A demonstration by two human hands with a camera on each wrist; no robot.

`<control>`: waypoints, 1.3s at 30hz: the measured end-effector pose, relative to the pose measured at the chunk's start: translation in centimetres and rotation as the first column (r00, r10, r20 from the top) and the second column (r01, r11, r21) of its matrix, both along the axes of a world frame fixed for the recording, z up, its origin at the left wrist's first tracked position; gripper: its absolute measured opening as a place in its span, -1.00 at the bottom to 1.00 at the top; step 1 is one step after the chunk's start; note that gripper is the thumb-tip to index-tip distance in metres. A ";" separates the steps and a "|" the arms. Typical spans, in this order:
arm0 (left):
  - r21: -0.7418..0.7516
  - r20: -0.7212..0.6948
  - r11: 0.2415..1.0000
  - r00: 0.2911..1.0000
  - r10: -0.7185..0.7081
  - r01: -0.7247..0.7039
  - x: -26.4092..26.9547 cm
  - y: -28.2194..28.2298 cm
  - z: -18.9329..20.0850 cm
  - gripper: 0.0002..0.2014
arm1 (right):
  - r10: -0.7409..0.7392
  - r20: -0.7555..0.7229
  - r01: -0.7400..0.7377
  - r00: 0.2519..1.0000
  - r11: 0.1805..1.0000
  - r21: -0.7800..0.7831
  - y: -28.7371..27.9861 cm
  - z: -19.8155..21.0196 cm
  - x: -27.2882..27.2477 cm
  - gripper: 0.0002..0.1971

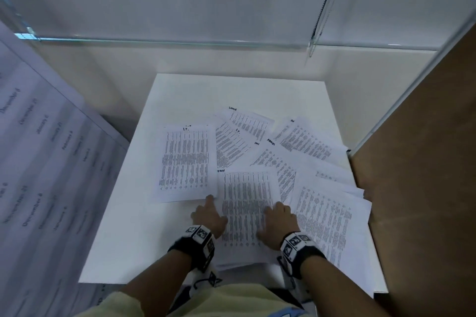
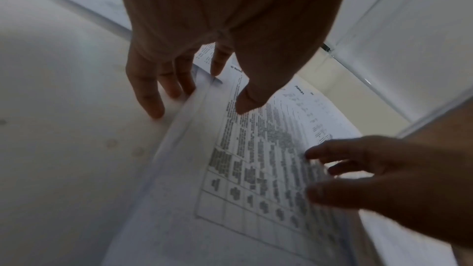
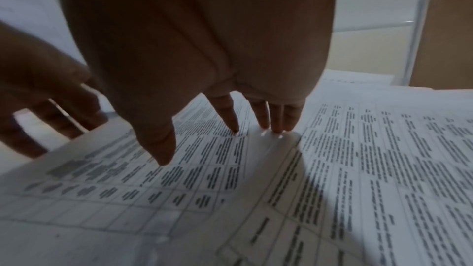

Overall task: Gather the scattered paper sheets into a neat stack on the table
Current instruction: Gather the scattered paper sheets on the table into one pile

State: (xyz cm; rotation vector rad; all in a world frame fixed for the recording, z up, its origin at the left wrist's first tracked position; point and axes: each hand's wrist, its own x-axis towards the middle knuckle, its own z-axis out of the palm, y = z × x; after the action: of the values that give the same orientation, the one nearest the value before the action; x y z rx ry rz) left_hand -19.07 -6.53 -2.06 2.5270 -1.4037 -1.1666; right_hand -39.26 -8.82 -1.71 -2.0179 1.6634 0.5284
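White printed paper sheets [image 1: 185,162] lie fanned across the near and right part of the bench [image 1: 121,239], one sheet [image 1: 247,213] directly between both hands. The left hand [image 1: 208,216], its grip released with fingers straight, touches that sheet's left edge; the right hand [image 1: 279,224], also released, presses flat on its right side. More overlapping sheets spread far and right. A brown panel [image 1: 425,188] stands right, a glass partition [image 1: 180,8] beyond.

A white, square-topped counter [image 1: 180,90] carries a loose fan of white printed paper sheets [image 1: 247,203] covered in rows of small black text. They overlap one another across its right half, some overhanging the right edge; one sheet [image 1: 184,162] lies slightly apart at left.
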 end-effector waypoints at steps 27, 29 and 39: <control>-0.430 -0.223 0.902 0.972 -0.071 -0.033 8.9 -2.5 3.0 -0.51 | -0.770 0.621 0.833 0.147 0.435 0.342 1.3 1.1 -8.1 -0.83; -0.384 -0.055 0.922 0.998 0.036 -0.054 11.1 -2.7 1.9 -0.52 | -0.809 0.567 0.892 0.156 0.362 0.271 2.3 0.8 -11.5 -0.80; -0.013 0.154 0.985 0.973 0.174 -0.174 15.3 -2.9 -0.9 -0.24 | -0.844 0.216 0.858 0.490 0.424 -0.290 3.1 1.4 -10.5 -0.49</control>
State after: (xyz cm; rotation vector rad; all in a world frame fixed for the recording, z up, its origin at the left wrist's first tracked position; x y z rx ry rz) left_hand -3.74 -9.40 -2.95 2.7271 -1.1768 -0.9621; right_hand -49.75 -5.67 -0.33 -1.0247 2.5918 -0.2287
